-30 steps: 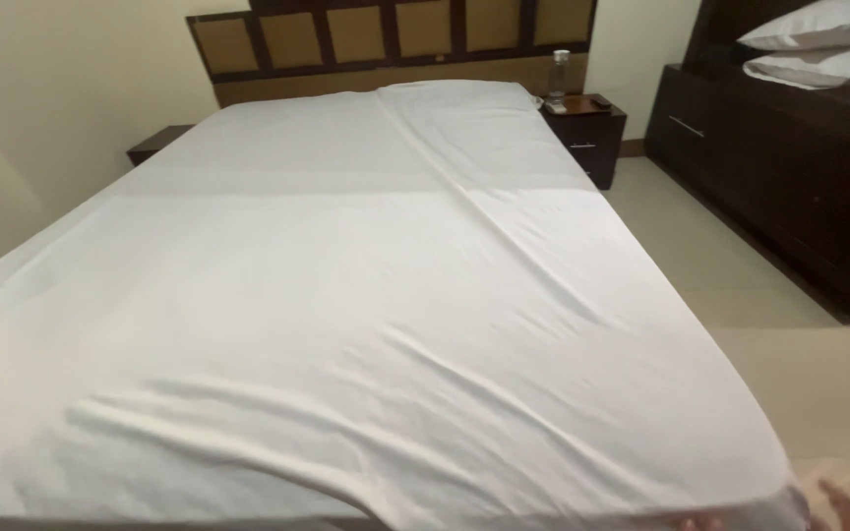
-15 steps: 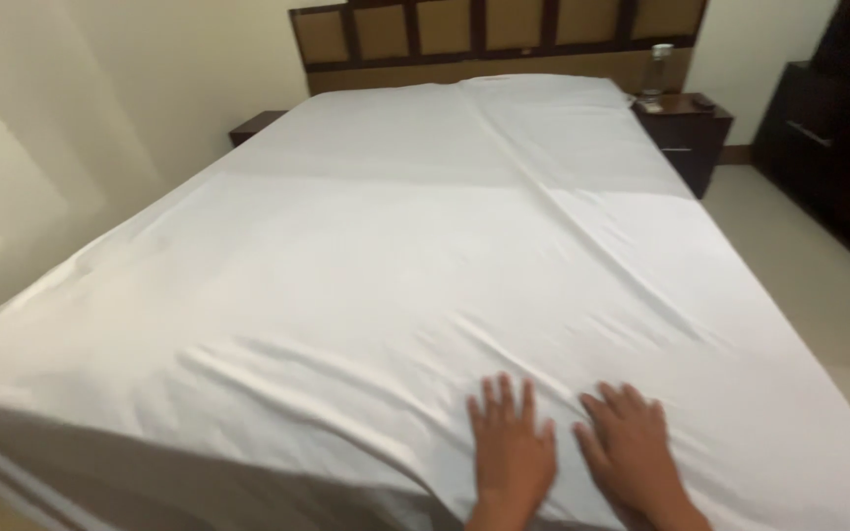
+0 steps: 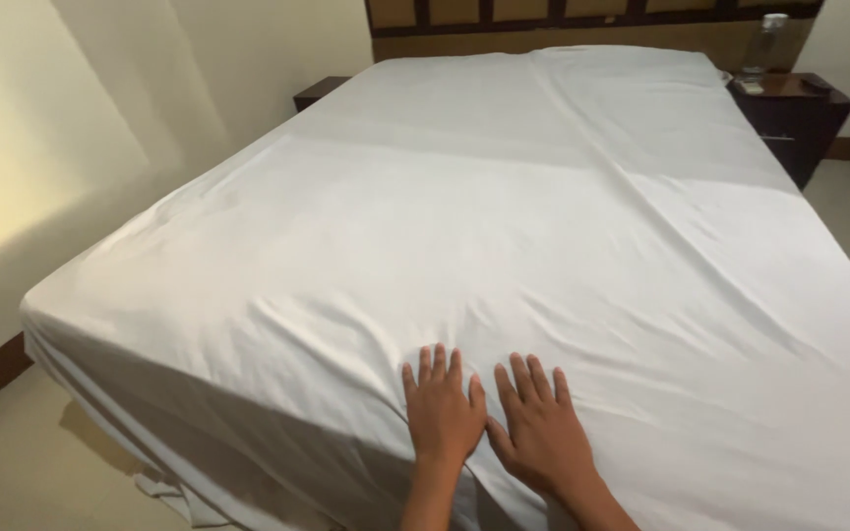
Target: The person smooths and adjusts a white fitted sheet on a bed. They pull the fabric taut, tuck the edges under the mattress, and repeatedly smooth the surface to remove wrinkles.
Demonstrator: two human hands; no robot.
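Step in hand: smoothing the white cotton bedsheet (image 3: 504,226) near the foot edge.
Left hand (image 3: 442,411): flat, fingers spread, gripping nothing.
Right hand (image 3: 539,425): flat just beside it, thumbs almost touching.
Doing it well: I'd press lightly and sweep outward along the creases.
Sheet location: covering the whole mattress, loose at the near-left corner.
Count: two hands, one sheet, two dark wooden nightstands (image 3: 794,110).

Even, soft room light; warm glow on wall (image 3: 41,187) far left of hands. Sheet (image 3: 543,216) sharp, no glare.
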